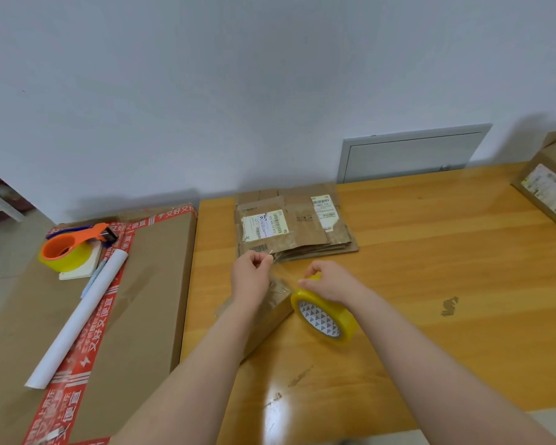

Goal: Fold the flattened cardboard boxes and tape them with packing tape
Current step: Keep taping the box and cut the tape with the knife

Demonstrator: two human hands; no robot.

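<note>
Hands [251,277] [329,284] perhaps stretching tape [326,317], wooden table [430,252], wall [206,91]

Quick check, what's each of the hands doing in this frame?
Left hand: pinching the free end of the clear tape strip.
Right hand: gripping the yellow tape roll.

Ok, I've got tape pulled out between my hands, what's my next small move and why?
Probably lower the stretched tape strip onto the small box and press it down: your left hand pinches the free end, and your right hand holds the roll.
</note>
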